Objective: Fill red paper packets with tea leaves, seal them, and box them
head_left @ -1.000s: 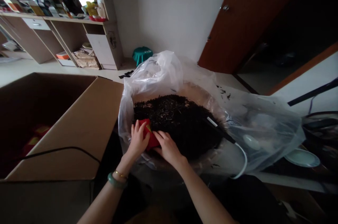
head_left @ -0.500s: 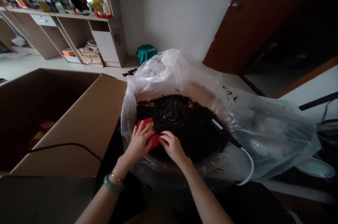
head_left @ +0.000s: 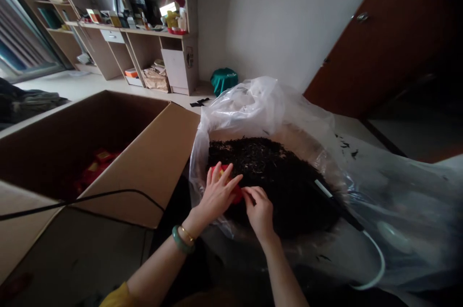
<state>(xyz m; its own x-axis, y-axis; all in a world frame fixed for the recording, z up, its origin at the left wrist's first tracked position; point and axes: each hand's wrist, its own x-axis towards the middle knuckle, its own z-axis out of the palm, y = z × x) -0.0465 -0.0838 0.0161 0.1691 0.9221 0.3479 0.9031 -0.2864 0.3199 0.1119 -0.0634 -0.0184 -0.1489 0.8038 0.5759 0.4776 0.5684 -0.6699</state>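
Your left hand (head_left: pixel 217 195) lies with fingers spread over the small red packet (head_left: pixel 238 195) at the near-left part of the dark shredded leaves (head_left: pixel 269 157), while your right hand (head_left: pixel 259 210) pinches the packet's right end between thumb and fingers. Your left fingers have fanned wider and now hide more of it, which probably means that hand is steadying it while the other works. Clear plastic bag (head_left: pixel 246 107) surrounds the leaves, and the open cardboard carton (head_left: pixel 159 145) to your left contains red packets (head_left: pixel 94 165).

Left hand (head_left: pixel 217 196) now splayed wider over the red packet (head_left: pixel 238 195)
View swung left — a yellow sleeve (head_left: pixel 117 296) has appeared.
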